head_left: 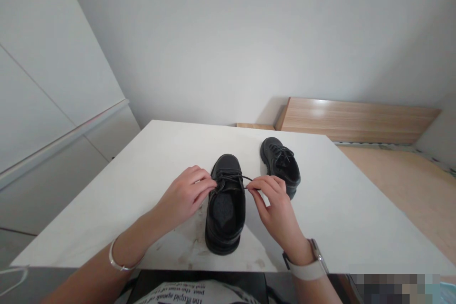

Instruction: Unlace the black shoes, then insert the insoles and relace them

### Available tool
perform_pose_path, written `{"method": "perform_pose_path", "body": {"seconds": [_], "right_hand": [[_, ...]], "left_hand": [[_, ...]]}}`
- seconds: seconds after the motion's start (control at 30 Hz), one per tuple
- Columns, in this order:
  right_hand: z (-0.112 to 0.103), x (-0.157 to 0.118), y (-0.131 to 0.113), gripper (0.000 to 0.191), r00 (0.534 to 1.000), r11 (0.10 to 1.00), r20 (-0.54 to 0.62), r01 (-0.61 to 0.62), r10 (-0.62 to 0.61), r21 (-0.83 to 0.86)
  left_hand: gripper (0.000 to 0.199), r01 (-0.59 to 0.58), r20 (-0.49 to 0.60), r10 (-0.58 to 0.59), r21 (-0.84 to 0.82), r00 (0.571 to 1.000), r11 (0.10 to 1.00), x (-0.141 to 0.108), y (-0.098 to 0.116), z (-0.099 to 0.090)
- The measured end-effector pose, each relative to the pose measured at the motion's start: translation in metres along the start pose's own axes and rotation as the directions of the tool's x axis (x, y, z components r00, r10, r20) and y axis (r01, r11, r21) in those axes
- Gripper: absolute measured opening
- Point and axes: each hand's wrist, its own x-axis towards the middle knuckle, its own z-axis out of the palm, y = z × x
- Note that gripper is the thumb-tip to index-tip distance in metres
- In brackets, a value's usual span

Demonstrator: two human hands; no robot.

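A black lace-up shoe [225, 242] stands on the white table in front of me, its toe pointing away and its opening towards me. On its left side, my left hand [188, 190] pinches at the laces by the eyelets, thumb and fingers together. My right hand [270, 194] is just right of the shoe, closed on a black shoelace [246, 178] that stretches out from the lacing. The lace ends inside my fingers are hidden. The matching black shoe [274, 152], its lace tied, sits farther back to the right, partly behind my right hand.
The white table [171, 147] has brownish smudges [194, 247] near its front edge. Behind it is a pale wall [213, 42]. A wooden headboard [356, 118] and a bed surface [384, 166] lie to the right, a white cabinet [53, 80] to the left.
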Motion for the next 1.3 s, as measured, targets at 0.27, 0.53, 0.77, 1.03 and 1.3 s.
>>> {"method": "perform_pose_path", "body": {"seconds": [0.27,0.53,0.77,1.03,1.3], "right_hand": [[0.004,0.010,0.000,0.019,1.000,1.000,0.012,0.016,-0.016,-0.023],[0.006,0.015,-0.004,0.016,0.999,0.997,0.025,0.026,-0.024,-0.079],[0.009,0.011,-0.003,0.018,0.999,0.995,0.044,-0.023,0.019,0.092],[0.011,0.010,-0.004,0.019,0.997,0.993,0.061,-0.045,0.039,0.105],[0.011,0.011,-0.005,0.021,0.997,0.996,0.061,-0.048,0.043,0.080]], "left_hand": [[0.019,-0.023,0.011,0.023,0.036,1.000,0.999,0.003,-0.002,0.001],[0.018,-0.078,-0.029,0.082,0.117,0.996,0.990,0.006,-0.001,0.000],[0.015,-0.056,-0.050,0.062,0.103,0.997,0.993,0.008,0.003,0.001],[0.016,-0.080,-0.001,0.082,0.226,0.997,0.971,0.006,-0.001,0.005],[0.015,-0.110,0.078,0.091,0.288,0.993,0.951,0.008,0.008,-0.002]]}}
